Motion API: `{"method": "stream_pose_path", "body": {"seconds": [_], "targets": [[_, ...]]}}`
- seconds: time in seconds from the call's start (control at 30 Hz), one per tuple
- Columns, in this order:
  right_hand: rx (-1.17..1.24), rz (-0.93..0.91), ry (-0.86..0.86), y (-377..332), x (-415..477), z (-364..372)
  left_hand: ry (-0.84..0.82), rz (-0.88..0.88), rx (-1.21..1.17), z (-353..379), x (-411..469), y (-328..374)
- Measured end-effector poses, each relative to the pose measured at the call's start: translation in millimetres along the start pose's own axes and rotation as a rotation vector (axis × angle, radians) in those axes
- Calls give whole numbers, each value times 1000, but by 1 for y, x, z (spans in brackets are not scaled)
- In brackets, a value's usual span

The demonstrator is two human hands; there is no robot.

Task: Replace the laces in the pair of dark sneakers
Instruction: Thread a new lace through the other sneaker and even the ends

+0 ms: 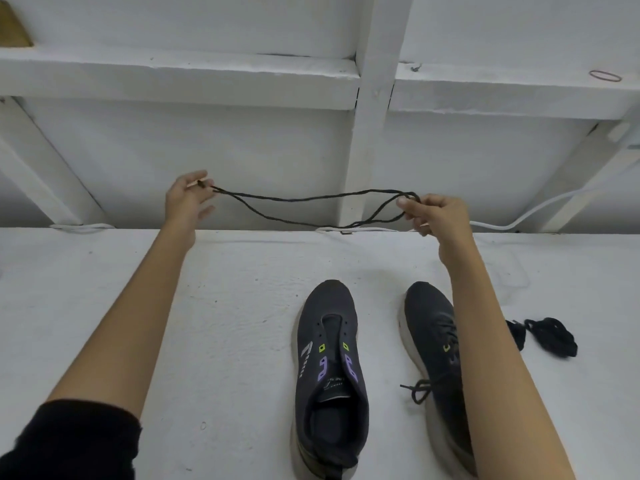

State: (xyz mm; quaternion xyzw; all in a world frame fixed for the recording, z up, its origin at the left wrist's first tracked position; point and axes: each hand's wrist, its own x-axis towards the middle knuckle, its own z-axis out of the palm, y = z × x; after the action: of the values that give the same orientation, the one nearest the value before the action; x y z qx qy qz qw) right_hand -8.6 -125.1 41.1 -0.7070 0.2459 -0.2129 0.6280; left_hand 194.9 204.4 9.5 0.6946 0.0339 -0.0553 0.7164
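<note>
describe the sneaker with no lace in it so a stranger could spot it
On the white table, two dark sneakers lie side by side, toes pointing away. Take the left sneaker. Unlike the right sneaker, laced with a loose bow, its eyelets are empty, baring the tongue and purple and green tabs.

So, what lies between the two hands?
In the head view, only a black lace hangs there in two sagging strands, held by the left hand and the right hand.
</note>
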Motion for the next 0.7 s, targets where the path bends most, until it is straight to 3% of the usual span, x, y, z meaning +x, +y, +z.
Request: {"method": "stream_pose_path", "body": {"seconds": [0.13, 0.2, 0.4, 0.53, 0.7], "targets": [[-76, 18, -227, -20, -16, 9, 4, -110, 253, 13, -6, 1], [-74, 27, -317, -25, -22, 19, 1, -31, 321, 26, -28, -5], [-52, 44, -431, -33, -39, 61, -568, 138, 258, 76, -127, 3], [-23, 20, -416, -33, -46, 77, -590, 235, 313, 97, -151, -2], [116, 2, -174, -32, -40, 61, -530, 174, 215, 78, -160, -9]]}}
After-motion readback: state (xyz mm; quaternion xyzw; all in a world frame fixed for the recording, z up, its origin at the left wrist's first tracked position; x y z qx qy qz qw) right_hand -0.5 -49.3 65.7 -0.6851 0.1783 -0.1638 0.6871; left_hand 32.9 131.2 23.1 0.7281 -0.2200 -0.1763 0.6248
